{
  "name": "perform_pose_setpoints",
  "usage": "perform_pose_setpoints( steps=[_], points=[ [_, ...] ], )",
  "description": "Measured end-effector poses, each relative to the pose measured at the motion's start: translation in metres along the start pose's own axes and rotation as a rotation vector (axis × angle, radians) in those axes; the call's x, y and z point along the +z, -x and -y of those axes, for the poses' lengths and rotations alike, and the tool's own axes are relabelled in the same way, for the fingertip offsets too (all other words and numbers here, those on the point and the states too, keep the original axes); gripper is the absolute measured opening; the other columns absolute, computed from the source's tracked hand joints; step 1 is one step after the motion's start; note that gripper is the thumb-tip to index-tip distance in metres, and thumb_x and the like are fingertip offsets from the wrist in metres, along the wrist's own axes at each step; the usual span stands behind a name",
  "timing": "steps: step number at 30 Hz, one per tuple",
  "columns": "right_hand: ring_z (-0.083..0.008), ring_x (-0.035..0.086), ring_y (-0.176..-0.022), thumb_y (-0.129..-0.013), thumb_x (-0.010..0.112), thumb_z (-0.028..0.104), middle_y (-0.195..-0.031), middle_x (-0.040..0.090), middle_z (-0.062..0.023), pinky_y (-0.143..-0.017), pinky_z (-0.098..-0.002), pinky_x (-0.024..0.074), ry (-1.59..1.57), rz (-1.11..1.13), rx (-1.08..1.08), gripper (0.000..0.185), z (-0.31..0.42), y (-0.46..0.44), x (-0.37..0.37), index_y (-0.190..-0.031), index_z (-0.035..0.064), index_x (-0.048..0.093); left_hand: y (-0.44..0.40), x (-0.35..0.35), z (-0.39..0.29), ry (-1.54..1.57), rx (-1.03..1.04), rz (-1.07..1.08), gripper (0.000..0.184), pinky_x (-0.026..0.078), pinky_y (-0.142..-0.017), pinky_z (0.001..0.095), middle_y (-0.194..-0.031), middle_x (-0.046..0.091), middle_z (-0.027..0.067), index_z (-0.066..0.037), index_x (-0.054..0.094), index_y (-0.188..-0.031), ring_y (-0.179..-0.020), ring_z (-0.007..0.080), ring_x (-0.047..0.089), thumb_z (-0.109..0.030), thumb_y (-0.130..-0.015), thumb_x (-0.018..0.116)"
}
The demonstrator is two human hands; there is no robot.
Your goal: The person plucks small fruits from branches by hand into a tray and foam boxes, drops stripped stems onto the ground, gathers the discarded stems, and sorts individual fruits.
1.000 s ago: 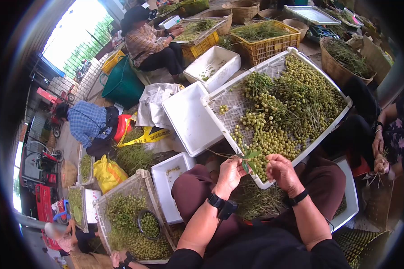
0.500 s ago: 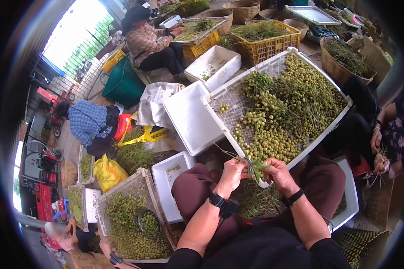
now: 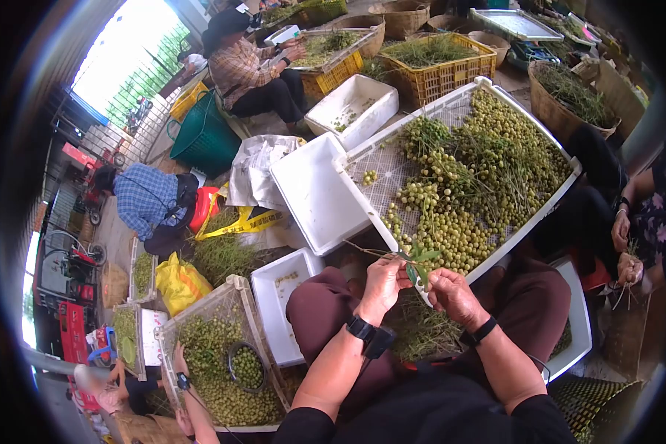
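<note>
My left hand (image 3: 384, 285) pinches a thin twig with green leaves (image 3: 419, 260) near the front corner of a white mesh tray (image 3: 385, 159). The bare end of the twig sticks out to the upper left. My right hand (image 3: 455, 296) is just right of the leaves, its fingers curled together; whether a small piece is between them is too small to tell. Round yellow-green fruits (image 3: 451, 233) and a pile of thin stems (image 3: 488, 163) lie in the tray. More cut stems (image 3: 429, 329) show beneath my hands, between my knees.
White boxes (image 3: 318, 196) stand left of the tray. Another fruit tray (image 3: 192, 355), with a round bowl (image 3: 246, 368) and a person's arm over it, is at lower left. A person's hands (image 3: 627, 259) hold stems at right. Beyond are a yellow crate (image 3: 444, 78) and seated people.
My right hand came in to the leaves, then drew slightly back to the right. At lower left, another person's arm has reached over the fruit tray.
</note>
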State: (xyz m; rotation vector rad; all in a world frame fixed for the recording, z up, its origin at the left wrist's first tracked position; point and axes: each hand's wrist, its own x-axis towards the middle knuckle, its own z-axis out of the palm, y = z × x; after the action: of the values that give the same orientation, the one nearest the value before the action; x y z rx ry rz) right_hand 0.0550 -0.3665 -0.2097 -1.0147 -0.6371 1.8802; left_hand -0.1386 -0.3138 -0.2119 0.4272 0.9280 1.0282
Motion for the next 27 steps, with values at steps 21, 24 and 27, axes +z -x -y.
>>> perform_pose_setpoints(
  steps=[21,24,27],
  points=[
    [-0.0096,0.053,-0.061,-0.09,0.06,0.011,-0.085,0.067,-0.0023,-0.051,-0.0243,0.0412,0.046,0.108,0.101,0.027,-0.001,-0.005,0.001,-0.113,0.0014,0.069,0.002,0.015,0.011,-0.26,0.128,-0.049,0.011,0.058,-0.054,0.0276,-0.079,0.07,0.0073,0.0,0.066,-0.093,-0.062,0.0144,0.068,-0.009,-0.098,0.064],
    [-0.0105,0.058,-0.065,-0.095,0.063,0.013,-0.092,0.068,-0.0036,-0.05,-0.0245,0.0444,-0.005,0.166,0.087,0.016,-0.017,-0.014,-0.023,-0.106,0.0026,0.066,-0.002,0.014,0.01,-0.149,0.131,-0.062,0.009,0.058,-0.055,0.0294,-0.081,0.07,0.0089,0.0,0.065,-0.095,-0.064,0.0165,0.069,-0.009,-0.098,0.064],
    [-0.0111,0.057,-0.062,-0.095,0.062,0.014,-0.085,0.066,-0.0039,-0.05,-0.024,0.044,-0.065,0.112,0.091,0.013,-0.007,-0.008,-0.005,-0.102,0.0039,0.066,-0.006,0.008,0.009,-0.067,0.114,-0.05,0.009,0.058,-0.057,0.0323,-0.087,0.07,0.0112,0.0,0.063,-0.098,-0.068,0.0196,0.069,-0.009,-0.097,0.064]
  ],
)
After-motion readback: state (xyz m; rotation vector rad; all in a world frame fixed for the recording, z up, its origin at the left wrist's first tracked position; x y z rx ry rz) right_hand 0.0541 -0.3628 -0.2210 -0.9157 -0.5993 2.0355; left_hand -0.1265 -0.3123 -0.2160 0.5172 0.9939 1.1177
